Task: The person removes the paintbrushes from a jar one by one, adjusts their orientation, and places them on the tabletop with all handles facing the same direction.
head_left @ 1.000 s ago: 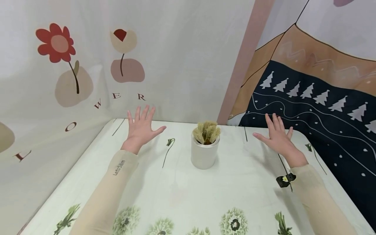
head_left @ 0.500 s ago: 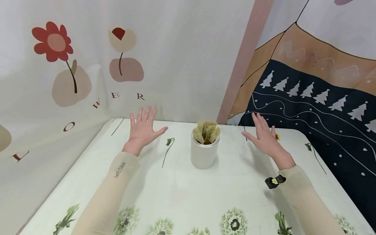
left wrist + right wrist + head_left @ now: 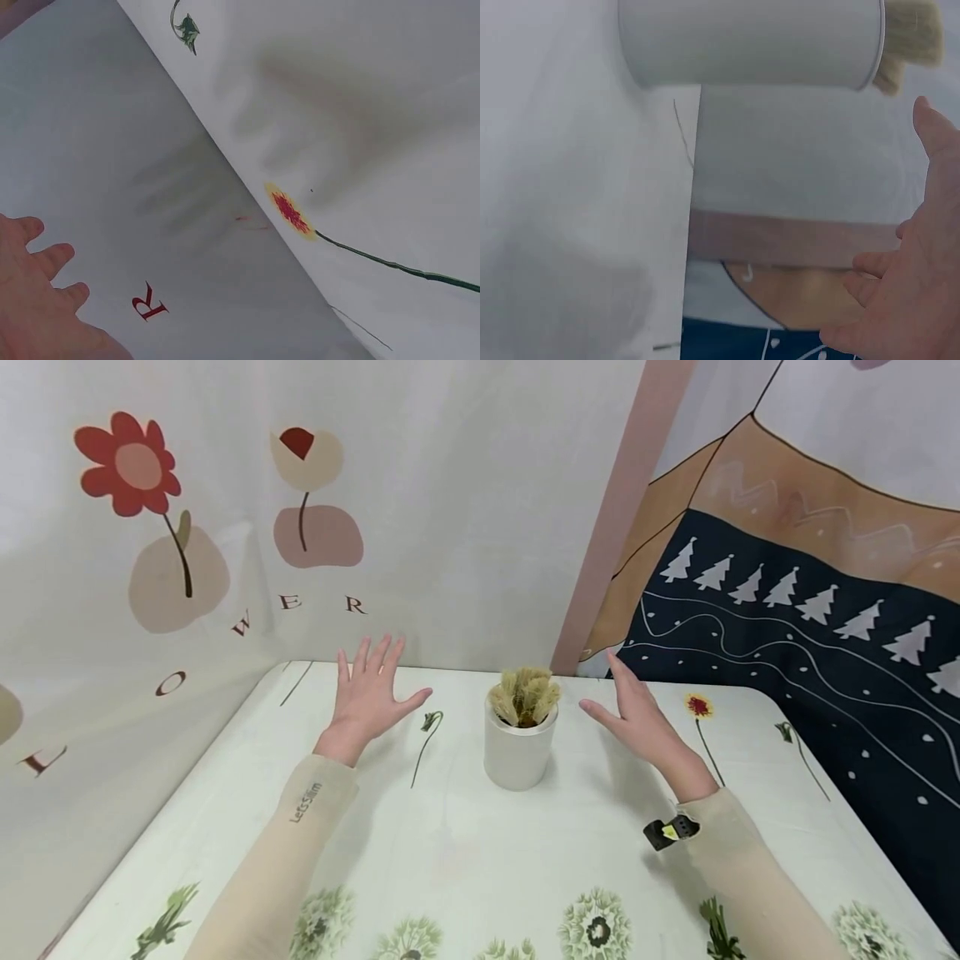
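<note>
A white cylindrical pot (image 3: 519, 760) stands upright near the middle of the table, with pale yellow-green fluffy dried plants (image 3: 525, 693) rising from it. To its left my left hand (image 3: 366, 697) hovers above the cloth, fingers spread and holding nothing. My right hand (image 3: 637, 718) is in the air just right of the pot, apart from it, fingers extended and thumb toward the pot. In the right wrist view the pot (image 3: 750, 45) lies across the top, with my right hand (image 3: 907, 277) at the right edge. Part of my left hand (image 3: 45, 300) appears in the left wrist view.
A white tablecloth (image 3: 465, 860) printed with flowers and stems covers the table. Behind and left hangs a pale curtain (image 3: 465, 527) with printed flowers and letters. A dark tree-patterned cloth (image 3: 810, 652) hangs at the right. My right wrist wears a black strap device (image 3: 671, 832).
My right hand has moved left toward the pot, uncovering a printed red and yellow flower. My left hand has shifted very slightly right. The pot stays in place.
</note>
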Demonstrator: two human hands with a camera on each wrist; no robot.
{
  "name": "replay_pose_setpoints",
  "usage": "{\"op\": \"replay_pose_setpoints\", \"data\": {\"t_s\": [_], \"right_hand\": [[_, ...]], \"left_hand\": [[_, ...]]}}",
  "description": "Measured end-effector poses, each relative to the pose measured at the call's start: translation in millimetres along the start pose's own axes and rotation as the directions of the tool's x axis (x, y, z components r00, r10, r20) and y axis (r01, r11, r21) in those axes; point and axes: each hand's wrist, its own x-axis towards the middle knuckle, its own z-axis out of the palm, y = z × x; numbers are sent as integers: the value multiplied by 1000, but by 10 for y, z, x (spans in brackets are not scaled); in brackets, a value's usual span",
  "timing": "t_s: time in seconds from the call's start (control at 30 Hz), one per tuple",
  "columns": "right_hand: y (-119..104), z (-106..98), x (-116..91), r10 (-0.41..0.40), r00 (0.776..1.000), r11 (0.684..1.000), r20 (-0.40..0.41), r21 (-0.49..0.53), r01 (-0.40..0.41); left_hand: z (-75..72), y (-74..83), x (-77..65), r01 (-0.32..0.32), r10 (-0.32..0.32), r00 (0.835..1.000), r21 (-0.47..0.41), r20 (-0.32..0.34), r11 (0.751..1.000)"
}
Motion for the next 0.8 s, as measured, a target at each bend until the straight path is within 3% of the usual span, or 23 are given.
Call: {"op": "replay_pose_setpoints", "data": {"t_s": [0.37,0.8], "right_hand": [[-180,164,-19,-48,998,995,28,87,45],[-300,294,-57,-98,994,979,47,182,88]], "left_hand": [[18,32,-43,-27,26,999,-30,-35,999],[12,103,-66,-40,39,999,-56,-21,998]]}}
